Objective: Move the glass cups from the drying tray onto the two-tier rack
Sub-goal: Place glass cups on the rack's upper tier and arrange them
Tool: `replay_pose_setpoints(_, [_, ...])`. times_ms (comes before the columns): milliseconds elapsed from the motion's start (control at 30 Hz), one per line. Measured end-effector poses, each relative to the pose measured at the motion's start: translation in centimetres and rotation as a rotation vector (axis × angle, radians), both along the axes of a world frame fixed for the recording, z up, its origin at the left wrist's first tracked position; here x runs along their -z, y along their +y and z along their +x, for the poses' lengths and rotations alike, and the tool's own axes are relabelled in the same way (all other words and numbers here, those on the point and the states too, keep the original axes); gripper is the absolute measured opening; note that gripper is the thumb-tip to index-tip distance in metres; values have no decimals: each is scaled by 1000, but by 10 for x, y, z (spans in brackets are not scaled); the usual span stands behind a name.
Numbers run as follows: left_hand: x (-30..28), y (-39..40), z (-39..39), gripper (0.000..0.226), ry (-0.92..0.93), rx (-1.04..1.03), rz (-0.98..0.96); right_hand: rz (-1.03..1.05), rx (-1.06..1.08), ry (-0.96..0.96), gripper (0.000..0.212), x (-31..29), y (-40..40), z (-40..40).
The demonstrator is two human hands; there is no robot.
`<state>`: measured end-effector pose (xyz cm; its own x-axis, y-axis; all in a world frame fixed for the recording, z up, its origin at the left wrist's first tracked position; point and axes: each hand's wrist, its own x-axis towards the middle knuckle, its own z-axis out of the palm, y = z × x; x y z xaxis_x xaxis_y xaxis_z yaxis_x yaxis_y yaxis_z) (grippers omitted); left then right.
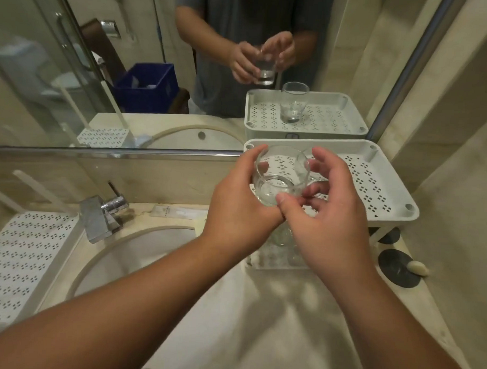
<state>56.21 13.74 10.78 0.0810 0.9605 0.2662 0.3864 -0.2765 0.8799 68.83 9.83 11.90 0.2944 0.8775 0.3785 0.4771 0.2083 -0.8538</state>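
I hold a clear glass cup (278, 180) tilted toward me, just above the top tier of the white two-tier rack (375, 183). My left hand (236, 209) grips its left side. My right hand (334, 226) pinches it, thumb at the base and fingers curled round the right side. A second glass cup (305, 158) stands on the top tier right behind it, mostly hidden. More glass (282, 236) shows on the lower tier (264, 258) under my hands. At the far left lies the white perforated drying tray (27, 259), with no cup visible on it.
A chrome faucet (103, 212) and round sink (140, 252) sit between tray and rack. A mirror (130, 70) runs along the back. Two dark round pads (398, 268) and a pale pebble-like object (419, 268) lie right of the rack, near the side wall.
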Motion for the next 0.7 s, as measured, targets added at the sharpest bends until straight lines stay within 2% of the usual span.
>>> replay_pose_setpoints(167, [9, 36, 4, 81, 33, -12, -63, -52, -10, -3, 58, 7, 21, 5])
replay_pose_setpoints(467, [29, 64, 8, 88, 126, -28, -116, -10, 11, -82, 48, 38, 20, 4])
replay_pose_setpoints(700, [31, 73, 12, 89, 62, -12, -204, 39, 60, -81, 41, 52, 12, 4])
